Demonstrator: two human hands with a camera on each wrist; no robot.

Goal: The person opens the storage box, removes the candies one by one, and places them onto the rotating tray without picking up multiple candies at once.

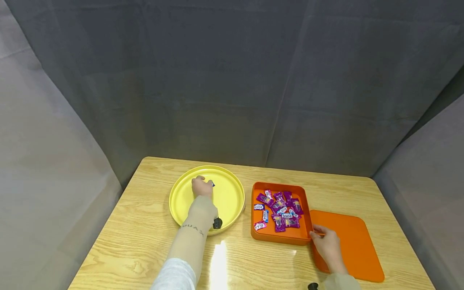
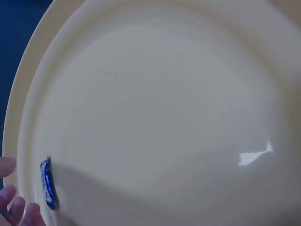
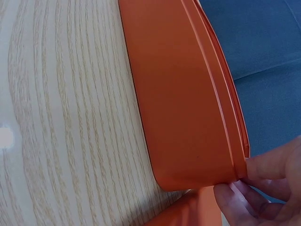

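Note:
My left hand (image 1: 203, 187) is over the round yellow tray (image 1: 232, 201), its fingers loosely bent. Close beside the fingertips (image 2: 32, 215) lies a blue-wrapped candy (image 2: 48, 184) on the tray, near the tray's raised edge; in the head view the hand hides most of it. At the front right corner of an orange box (image 1: 279, 238), my right hand (image 1: 327, 243) pinches the rim between thumb and fingers (image 3: 270, 165). Inside the box are several wrapped candies (image 1: 279, 205), mostly purple, some white and blue or pink.
An orange lid (image 1: 353, 245) lies flat on the wooden table (image 1: 137, 237), right of the box and partly under my right hand. Grey cloth (image 1: 224, 88) hangs behind the table, with lighter cloth at both sides.

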